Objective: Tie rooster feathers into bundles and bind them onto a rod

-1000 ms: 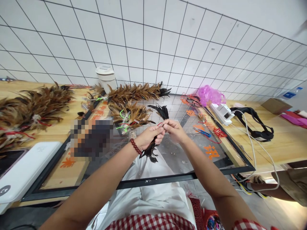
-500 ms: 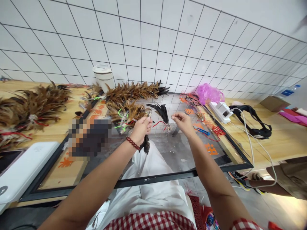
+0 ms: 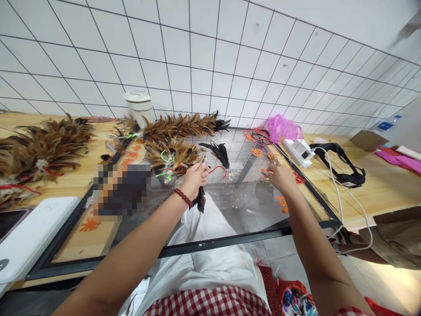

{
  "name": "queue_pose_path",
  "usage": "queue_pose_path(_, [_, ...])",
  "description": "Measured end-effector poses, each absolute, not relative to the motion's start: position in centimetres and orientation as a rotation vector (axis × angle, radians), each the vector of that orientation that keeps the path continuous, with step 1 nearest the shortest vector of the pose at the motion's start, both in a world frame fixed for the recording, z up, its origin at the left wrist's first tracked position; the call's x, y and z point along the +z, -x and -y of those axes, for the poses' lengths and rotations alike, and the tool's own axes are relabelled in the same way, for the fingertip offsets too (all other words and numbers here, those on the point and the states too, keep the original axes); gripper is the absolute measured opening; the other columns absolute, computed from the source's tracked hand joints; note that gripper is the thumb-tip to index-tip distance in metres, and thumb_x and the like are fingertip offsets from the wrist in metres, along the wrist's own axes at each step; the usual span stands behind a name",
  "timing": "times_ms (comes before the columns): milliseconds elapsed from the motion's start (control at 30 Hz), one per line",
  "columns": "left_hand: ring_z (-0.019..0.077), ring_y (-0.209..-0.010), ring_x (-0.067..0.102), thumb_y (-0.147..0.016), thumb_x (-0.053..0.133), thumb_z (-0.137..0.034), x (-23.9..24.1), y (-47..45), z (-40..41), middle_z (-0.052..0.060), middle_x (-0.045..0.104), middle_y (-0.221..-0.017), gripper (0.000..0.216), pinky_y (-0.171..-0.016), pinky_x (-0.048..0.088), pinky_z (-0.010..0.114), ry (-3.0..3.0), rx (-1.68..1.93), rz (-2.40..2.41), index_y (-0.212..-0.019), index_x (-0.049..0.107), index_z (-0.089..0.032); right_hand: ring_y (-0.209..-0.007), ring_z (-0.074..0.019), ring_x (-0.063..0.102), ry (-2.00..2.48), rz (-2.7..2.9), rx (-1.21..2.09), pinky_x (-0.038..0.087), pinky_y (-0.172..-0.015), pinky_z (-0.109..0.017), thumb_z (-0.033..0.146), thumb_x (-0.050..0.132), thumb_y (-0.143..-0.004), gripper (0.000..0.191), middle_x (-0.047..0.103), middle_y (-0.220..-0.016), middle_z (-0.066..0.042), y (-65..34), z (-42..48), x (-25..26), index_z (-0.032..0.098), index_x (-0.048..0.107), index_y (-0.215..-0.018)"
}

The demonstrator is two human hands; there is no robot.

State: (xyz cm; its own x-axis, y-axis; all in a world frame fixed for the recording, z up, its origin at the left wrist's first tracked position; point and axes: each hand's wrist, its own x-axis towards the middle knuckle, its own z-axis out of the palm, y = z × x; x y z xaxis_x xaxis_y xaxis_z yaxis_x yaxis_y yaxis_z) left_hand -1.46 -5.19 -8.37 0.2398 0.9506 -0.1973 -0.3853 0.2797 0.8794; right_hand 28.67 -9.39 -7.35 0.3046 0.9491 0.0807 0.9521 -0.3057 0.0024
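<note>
Head view, one: worn on the head, whence we look forward and down. Nearest us, at the lower edge, checked garment (image 3: 210,303); at middle range, left hand (image 3: 194,179) near centre, right hand (image 3: 282,176) right of it; bench (image 3: 381,180) spanning the width; beyond, tiled wall (image 3: 201,49) filling the upper part.

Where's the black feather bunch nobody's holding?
Head view, near centre: the black feather bunch lies on the glass, right of the left hand and green-stranded brown feathers.
</note>
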Motion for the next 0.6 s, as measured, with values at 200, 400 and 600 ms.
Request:
queue_pose_path(200, [0.001, -0.034, 0.023, -0.079, 0.066, -0.038, -8.7, 1.5, 5.0, -0.009, 0.032, -0.049, 0.03, -0.035, 0.016, 0.013, -0.798, 1.051, -0.866, -0.07, 0.048, -0.015, -0.097, -0.0286, 0.064, 2.655, 1.941, -0.198, 0.044, -0.074, -0.035, 0.023, 0.042, -0.088, 0.031, 0.065, -0.108, -0.018, -29.7, 10.8, -8.2, 0.013, 0.067, -0.103])
queue_pose_path(400, [0.0008, -0.035, 0.023, -0.077, 0.067, -0.039, -8.9, 1.6, 5.1, -0.009, 0.033, -0.05, 0.031, -0.035, 0.017, 0.013, -0.796, 1.066, -0.869, -0.07, 0.048, -0.015, -0.094, -0.0269, 0.063, 2.484, 2.122, -0.377, 0.043, -0.075, -0.032, 0.024, 0.048, -0.085, 0.023, 0.067, -0.1, -0.016, -30.4, 11.1, -8.8, 0.012, 0.061, -0.101])
queue_pose_path(600, [0.0006, -0.035, 0.023, -0.074, 0.07, -0.04, -9.2, 1.6, 5.0, -0.009, 0.034, -0.05, 0.032, -0.035, 0.017, 0.013, -0.809, 1.07, -0.863, -0.069, 0.05, -0.015, -0.097, -0.0306, 0.062, 2.441, 2.12, -0.409, 0.042, -0.081, -0.038, 0.017, 0.044, -0.086, 0.028, 0.066, -0.102, -0.021, -31.9, 11.7, -9.1, 0.008, 0.057, -0.109])
